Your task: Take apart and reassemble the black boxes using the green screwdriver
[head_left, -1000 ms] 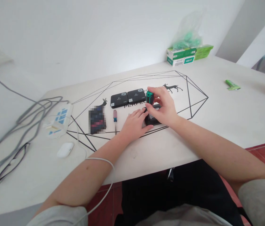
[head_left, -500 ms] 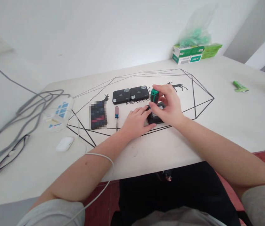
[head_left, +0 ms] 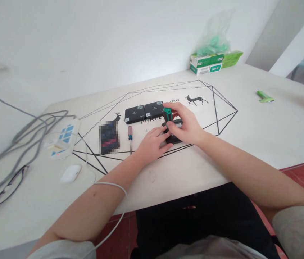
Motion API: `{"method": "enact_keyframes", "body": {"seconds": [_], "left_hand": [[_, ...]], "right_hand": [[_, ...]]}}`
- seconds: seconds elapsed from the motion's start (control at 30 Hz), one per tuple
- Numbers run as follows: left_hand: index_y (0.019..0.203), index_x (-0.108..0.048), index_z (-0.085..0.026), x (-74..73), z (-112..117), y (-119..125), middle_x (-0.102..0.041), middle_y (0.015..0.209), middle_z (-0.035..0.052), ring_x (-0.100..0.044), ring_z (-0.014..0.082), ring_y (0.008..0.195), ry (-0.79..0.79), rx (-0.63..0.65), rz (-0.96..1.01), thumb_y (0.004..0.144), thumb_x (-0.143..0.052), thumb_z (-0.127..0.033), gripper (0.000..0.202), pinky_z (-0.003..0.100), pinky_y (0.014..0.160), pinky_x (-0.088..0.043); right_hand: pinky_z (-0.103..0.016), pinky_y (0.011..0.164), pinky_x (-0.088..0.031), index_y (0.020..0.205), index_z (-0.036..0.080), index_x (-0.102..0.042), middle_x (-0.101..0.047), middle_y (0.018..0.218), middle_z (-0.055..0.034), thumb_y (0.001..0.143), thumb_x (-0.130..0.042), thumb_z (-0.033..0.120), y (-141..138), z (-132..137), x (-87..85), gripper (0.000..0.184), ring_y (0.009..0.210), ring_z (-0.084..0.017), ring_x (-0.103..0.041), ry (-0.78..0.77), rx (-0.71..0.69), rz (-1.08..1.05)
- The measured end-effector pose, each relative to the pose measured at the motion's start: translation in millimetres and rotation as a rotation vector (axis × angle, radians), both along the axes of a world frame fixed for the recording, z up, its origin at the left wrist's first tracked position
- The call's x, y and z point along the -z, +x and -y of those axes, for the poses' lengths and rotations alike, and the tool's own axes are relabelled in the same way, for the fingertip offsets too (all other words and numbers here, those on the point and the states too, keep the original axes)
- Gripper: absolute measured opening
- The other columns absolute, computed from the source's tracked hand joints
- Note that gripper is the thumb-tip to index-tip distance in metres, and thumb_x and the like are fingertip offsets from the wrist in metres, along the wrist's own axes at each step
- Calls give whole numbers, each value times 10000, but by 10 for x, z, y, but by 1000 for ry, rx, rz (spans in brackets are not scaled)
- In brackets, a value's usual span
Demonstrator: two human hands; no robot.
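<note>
An upright screwdriver with a black and green handle [head_left: 168,114] is gripped in the fingers of my right hand [head_left: 188,124]. Its lower end is hidden behind my fingers, over the left part of a flat black box [head_left: 175,139]. My left hand [head_left: 152,144] holds that box at its left side, thumb along the near edge and fingers farther back. Two similar black boxes, a left one [head_left: 135,114] and a right one [head_left: 154,109], lie side by side just beyond. A second screwdriver with a red and blue handle [head_left: 130,132] lies left of my left hand.
Left on the table [head_left: 146,187] are a blurred-out dark item [head_left: 109,138], a white case [head_left: 71,173], glasses [head_left: 6,190], a power strip [head_left: 67,138] and grey cables [head_left: 37,138]. Green-white cartons [head_left: 206,60] stand at the back, a green wrapper [head_left: 264,96] at right. A white cable [head_left: 111,183] crosses my left forearm.
My right hand has shifted the screwdriver slightly left over the black box. My left hand keeps its hold. The view has turned a little to the right.
</note>
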State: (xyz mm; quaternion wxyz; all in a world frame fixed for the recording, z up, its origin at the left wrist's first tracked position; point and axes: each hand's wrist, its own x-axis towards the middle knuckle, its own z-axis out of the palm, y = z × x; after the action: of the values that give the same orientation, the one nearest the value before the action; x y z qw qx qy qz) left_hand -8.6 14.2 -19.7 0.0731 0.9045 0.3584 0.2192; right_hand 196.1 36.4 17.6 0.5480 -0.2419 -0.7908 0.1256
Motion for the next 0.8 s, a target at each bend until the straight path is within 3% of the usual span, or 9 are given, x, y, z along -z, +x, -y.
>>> {"method": "enact_keyframes", "body": {"seconds": [0.1, 0.23, 0.43, 0.53, 0.63, 0.73, 0.8], "left_hand": [[1333, -715, -210, 18, -16, -2, -635, 1457, 161, -584, 341, 1354, 17, 27, 26, 1029, -606, -418, 384, 559, 1166, -484], [1316, -731, -218, 77, -52, -20, -635, 1469, 163, -582, 343, 1372, 41, 25, 49, 1019, -627, -434, 382, 575, 1180, -479], [1340, -730, -247, 116, -72, -36, -636, 1474, 148, -603, 334, 1339, 41, 26, 62, 1012, -642, -424, 382, 586, 1151, -502], [1353, -726, -252, 112, -78, -34, -639, 1470, 146, -607, 332, 1333, 43, 27, 58, 1010, -647, -430, 394, 585, 1143, -507], [1330, -740, -228, 112, -86, -31, -642, 1462, 160, -611, 333, 1327, 53, 31, 64, 1011, -642, -439, 395, 571, 1146, -509], [1322, -746, -218, 114, -91, -29, -644, 1462, 166, -613, 339, 1325, 52, 24, 65, 1007, -645, -432, 393, 573, 1145, -510], [1333, -742, -235, 113, -93, -29, -645, 1464, 160, -613, 341, 1328, 47, 19, 58, 1001, -654, -429, 394, 583, 1140, -511]], "right_hand": [[-419, 803, -623, 1360, 276, -603, -629, 1205, -95, 923, -694, 331, 4, -31, 3, 450, 1055, -248, -620, -35, 19, -37], [-394, 772, -611, 1291, 287, -636, -625, 1130, -65, 910, -756, 371, 2, -66, 25, 408, 936, -210, -620, -89, 36, -119], [-405, 831, -635, 1356, 289, -597, -671, 1220, -80, 1007, -550, 319, 6, -34, 36, 353, 912, -188, -668, -225, -117, -147], [-423, 854, -640, 1385, 294, -576, -662, 1273, -95, 1040, -461, 319, 5, -35, 32, 364, 1025, -213, -689, -266, -176, -154], [-414, 852, -624, 1301, 279, -631, -612, 1286, -107, 992, -606, 381, -9, -64, 17, 326, 1116, -237, -642, -185, -86, -158], [-378, 798, -594, 1182, 255, -663, -600, 1118, -68, 886, -769, 392, -32, -111, -14, 343, 944, -198, -618, -121, 4, -161], [-357, 773, -576, 1172, 247, -640, -608, 1051, -43, 880, -751, 341, -34, -145, -62, 326, 869, -173, -608, -141, -16, -137]]}}
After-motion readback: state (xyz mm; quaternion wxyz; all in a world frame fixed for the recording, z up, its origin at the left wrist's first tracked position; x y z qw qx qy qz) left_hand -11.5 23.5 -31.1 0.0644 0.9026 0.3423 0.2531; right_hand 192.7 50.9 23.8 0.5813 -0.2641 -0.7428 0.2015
